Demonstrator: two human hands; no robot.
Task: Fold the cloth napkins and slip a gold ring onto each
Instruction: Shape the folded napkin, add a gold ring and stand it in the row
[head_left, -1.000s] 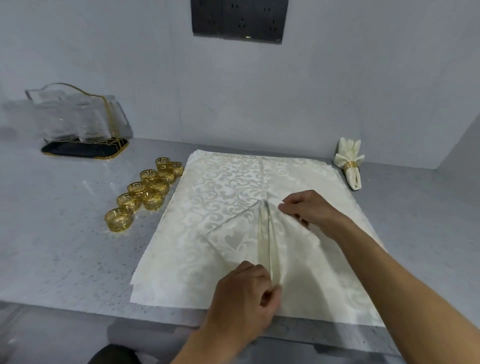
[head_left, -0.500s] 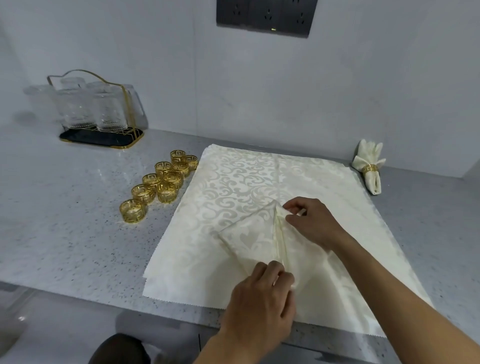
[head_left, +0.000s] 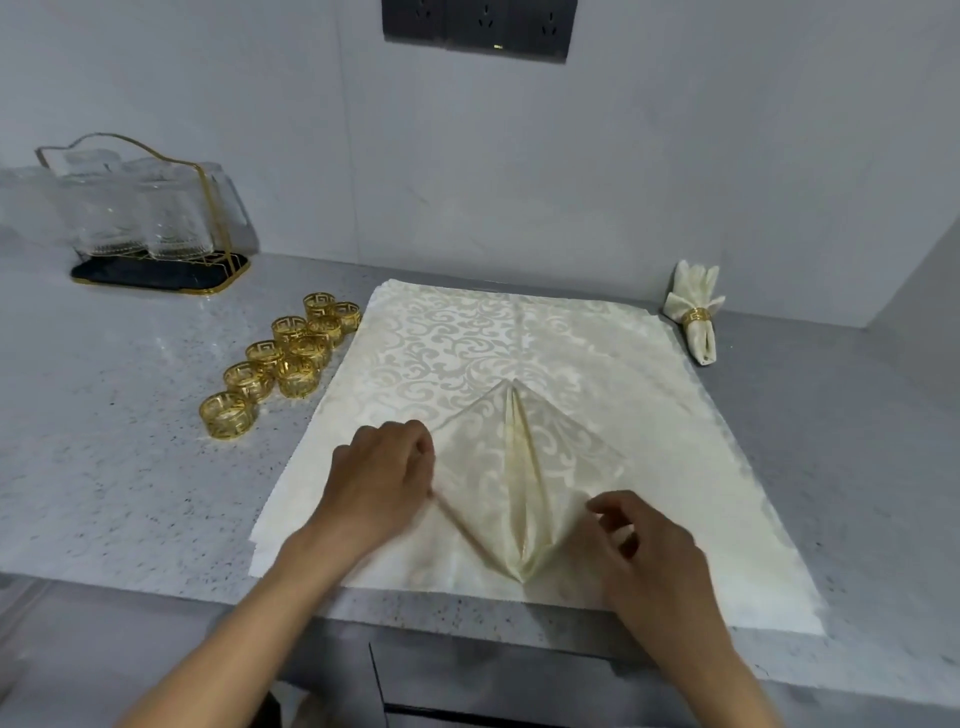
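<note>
both hands (head_left: 382, 480) (head_left: 641, 545) shifted to folded napkin's (head_left: 514, 467) l/r corners.

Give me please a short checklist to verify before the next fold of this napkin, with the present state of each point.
1. Left hand on the left corner of the folded napkin: ok.
2. Right hand gripping the right corner: cannot tell, fingers are blurred.
3. Centre flaps meeting evenly: ok.
4. Gold rings close by on the counter: ok.
5. Stack of napkins flat underneath: ok.
</note>
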